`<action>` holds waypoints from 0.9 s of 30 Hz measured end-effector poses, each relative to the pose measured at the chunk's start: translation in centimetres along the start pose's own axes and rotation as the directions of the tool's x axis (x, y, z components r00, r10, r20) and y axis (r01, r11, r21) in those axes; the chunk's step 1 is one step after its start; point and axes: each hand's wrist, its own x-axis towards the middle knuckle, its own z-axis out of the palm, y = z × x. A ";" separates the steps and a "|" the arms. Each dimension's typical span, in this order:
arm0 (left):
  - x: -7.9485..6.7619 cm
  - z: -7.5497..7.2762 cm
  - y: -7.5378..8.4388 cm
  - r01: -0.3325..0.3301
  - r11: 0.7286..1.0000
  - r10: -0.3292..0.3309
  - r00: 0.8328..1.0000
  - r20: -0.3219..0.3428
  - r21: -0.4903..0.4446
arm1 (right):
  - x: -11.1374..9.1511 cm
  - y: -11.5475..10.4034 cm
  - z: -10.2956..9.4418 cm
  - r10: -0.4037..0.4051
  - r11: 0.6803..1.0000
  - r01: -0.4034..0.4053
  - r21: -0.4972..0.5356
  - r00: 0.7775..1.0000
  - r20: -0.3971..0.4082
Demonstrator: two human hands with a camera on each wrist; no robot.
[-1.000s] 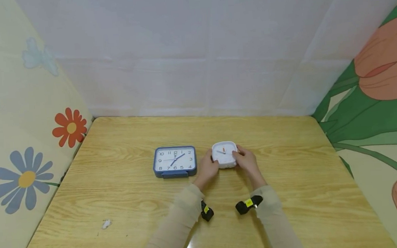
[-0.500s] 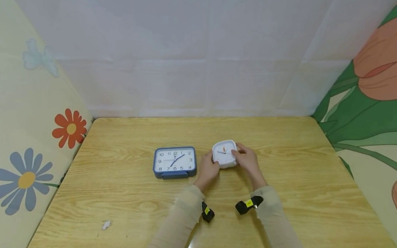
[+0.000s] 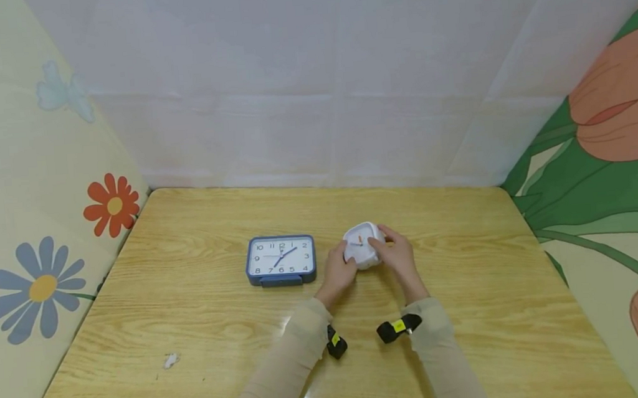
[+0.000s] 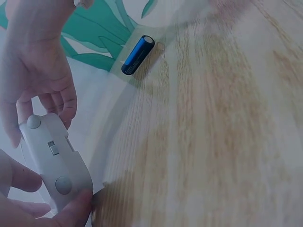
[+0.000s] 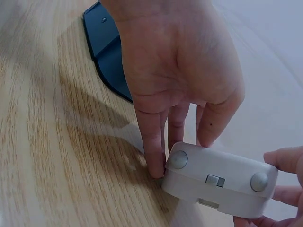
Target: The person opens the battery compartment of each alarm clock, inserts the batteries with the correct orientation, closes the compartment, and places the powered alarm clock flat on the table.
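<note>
Both hands hold a small white alarm clock [image 3: 362, 245] with its face up and slightly slanted in the head view. My left hand [image 3: 338, 273] pinches its left side and lower corner. My right hand [image 3: 396, 256] grips the right side, thumb over the face. In the right wrist view, the clock's underside [image 5: 227, 189] shows two round feet [image 5: 179, 160] and a small slide switch [image 5: 214, 180]. A larger blue alarm clock [image 3: 280, 258] with a white dial stands just left of the left hand.
The wooden table [image 3: 193, 321] reaches back to a white wall. A scrap of white [image 3: 171, 360] lies at front left. In the left wrist view a blue cylinder with a pale end [image 4: 138, 55] is on the table beyond the hands. Flower-printed sheets flank both sides.
The white clock has turned and tilted between the hands, its top edge now sloping up to the right. The left hand has shifted slightly right; the blue clock has stayed put.
</note>
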 end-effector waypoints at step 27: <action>-0.3 0.0 1.1 0.183 0.982 -0.181 0.983 0.041 -0.051 | -0.9 -0.2 0.7 -0.154 0.987 0.155 0.051 0.988 -0.028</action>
